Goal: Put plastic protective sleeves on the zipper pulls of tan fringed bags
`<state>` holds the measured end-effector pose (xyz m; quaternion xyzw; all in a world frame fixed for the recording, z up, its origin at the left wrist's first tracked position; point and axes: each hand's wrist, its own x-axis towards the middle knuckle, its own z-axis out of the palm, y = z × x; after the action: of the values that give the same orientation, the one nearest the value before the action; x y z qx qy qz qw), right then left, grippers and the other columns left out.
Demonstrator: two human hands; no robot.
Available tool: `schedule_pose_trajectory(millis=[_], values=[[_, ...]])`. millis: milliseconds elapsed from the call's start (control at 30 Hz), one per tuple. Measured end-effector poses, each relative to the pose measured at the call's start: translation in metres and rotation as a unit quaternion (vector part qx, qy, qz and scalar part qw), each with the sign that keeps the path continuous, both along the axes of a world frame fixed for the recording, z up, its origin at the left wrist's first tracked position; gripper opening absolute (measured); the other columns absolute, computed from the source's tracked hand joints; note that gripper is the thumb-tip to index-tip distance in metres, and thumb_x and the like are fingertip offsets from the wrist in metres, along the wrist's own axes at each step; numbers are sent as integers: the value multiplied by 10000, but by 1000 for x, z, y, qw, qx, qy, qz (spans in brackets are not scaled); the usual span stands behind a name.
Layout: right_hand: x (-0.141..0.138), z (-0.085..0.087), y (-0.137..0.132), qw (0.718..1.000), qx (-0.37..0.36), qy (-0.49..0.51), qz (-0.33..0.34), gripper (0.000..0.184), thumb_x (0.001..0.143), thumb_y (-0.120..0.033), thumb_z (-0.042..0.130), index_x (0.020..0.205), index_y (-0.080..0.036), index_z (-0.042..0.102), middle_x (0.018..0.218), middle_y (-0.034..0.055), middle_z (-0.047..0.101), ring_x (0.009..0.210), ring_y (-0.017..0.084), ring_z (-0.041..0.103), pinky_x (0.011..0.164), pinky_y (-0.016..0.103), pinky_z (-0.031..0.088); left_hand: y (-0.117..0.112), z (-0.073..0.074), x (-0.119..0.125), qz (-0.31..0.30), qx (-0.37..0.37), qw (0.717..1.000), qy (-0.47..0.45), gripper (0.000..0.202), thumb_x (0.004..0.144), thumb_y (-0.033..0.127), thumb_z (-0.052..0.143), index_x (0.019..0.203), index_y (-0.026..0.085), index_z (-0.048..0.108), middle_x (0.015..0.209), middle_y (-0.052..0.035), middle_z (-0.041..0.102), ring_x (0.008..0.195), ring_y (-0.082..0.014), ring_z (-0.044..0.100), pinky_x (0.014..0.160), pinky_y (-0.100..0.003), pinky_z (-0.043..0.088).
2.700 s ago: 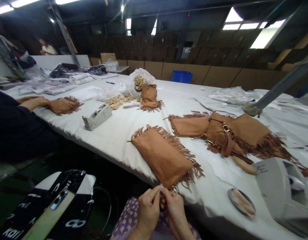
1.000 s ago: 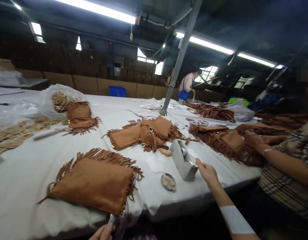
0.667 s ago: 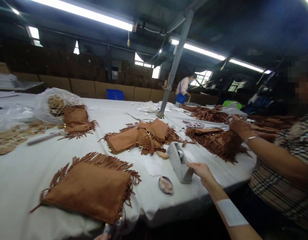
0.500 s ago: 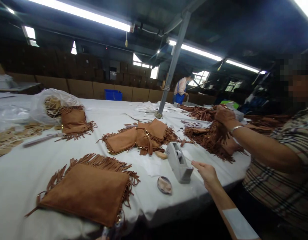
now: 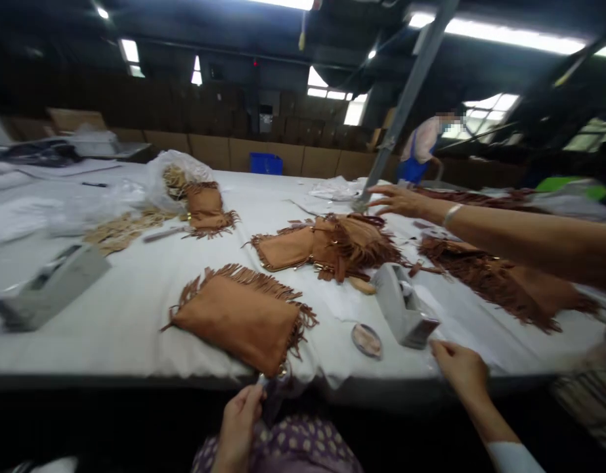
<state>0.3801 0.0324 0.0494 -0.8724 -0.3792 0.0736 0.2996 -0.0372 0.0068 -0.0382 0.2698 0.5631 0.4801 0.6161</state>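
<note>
A brown suede pouch point(image 5: 238, 318) with fringed edges lies flat near the table's front edge. At its near corner, my left hand point(image 5: 239, 420) pinches a metal clasp; clear plastic hangs beside those fingers. My right hand point(image 5: 463, 374) is closed at the cutter end of a grey tape dispenser point(image 5: 404, 309), its fingertips pressed together on tape that is hardly visible. Left of the dispenser sits a small round dish point(image 5: 366, 340) with pale, crumpled material inside. A tan, curved piece point(image 5: 362, 285) rests behind it.
More fringed pouches point(image 5: 285, 248) are heaped mid-table, under a co-worker's outstretched hand point(image 5: 401, 200). Another pouch point(image 5: 205, 207) lies by a plastic bag point(image 5: 177, 171). A second tape dispenser point(image 5: 51, 282) stands at left. A metal post point(image 5: 406, 98) rises behind the heap.
The view has swung right and down, bringing my left hand into fuller view. The co-worker's hand has moved left over the middle heap, where another fringed pouch now lies.
</note>
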Motion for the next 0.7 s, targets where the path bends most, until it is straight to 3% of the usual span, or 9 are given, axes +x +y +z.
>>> schedule_pose_trajectory(millis=[100,167,233,333,400,467,533,700], values=[[0,-16,-6,997,-63,-43,-17,240,648,-430,552,571,-228,655,602,167,653,549,320,562,554,416,399,3,4,2,13,18,1000,2,567,584,701,666,614,138,608,450,100,262,422,-53,219,395,-175,161],[-22,-21,-9,996,-87,-12,0,193,641,-429,575,598,-262,661,680,166,687,627,334,602,623,432,439,3,5,2,12,33,999,25,547,619,680,658,636,134,628,460,85,312,427,-57,255,403,-177,188],[-69,-19,-12,988,-52,75,124,184,658,-432,576,643,-278,675,796,127,718,792,321,638,755,411,463,2,5,2,13,64,996,59,520,675,654,632,656,134,647,492,53,412,463,-74,347,441,-180,272],[-164,-7,-12,902,-59,212,371,322,740,-520,554,708,-227,683,727,80,687,742,263,619,705,348,485,-1,5,0,-3,112,987,119,478,783,596,555,718,138,674,603,-1,572,583,-122,496,551,-200,383],[-221,-4,-9,848,-78,259,456,348,780,-511,552,700,-194,671,686,50,669,678,214,595,640,294,470,-3,4,-2,-17,131,977,165,450,839,549,504,760,144,682,675,-24,640,650,-151,554,605,-215,415],[-260,-7,-3,817,-72,283,497,357,795,-489,553,689,-168,670,657,36,659,641,184,579,605,262,451,-5,3,-3,-26,147,967,205,407,877,491,469,800,155,685,735,-39,683,687,-168,592,639,-228,431],[-281,-17,4,811,-64,290,504,365,800,-470,552,685,-150,682,650,38,663,627,172,577,593,248,442,-7,4,-4,-33,166,957,237,361,902,432,444,853,169,687,786,-50,707,718,-181,622,669,-240,441],[-295,-40,15,855,-66,223,464,390,779,-452,557,585,-136,678,557,39,629,550,151,532,503,228,375,-10,9,-7,-47,195,932,301,328,932,340,379,950,201,675,834,-61,716,758,-196,651,708,-266,443]])
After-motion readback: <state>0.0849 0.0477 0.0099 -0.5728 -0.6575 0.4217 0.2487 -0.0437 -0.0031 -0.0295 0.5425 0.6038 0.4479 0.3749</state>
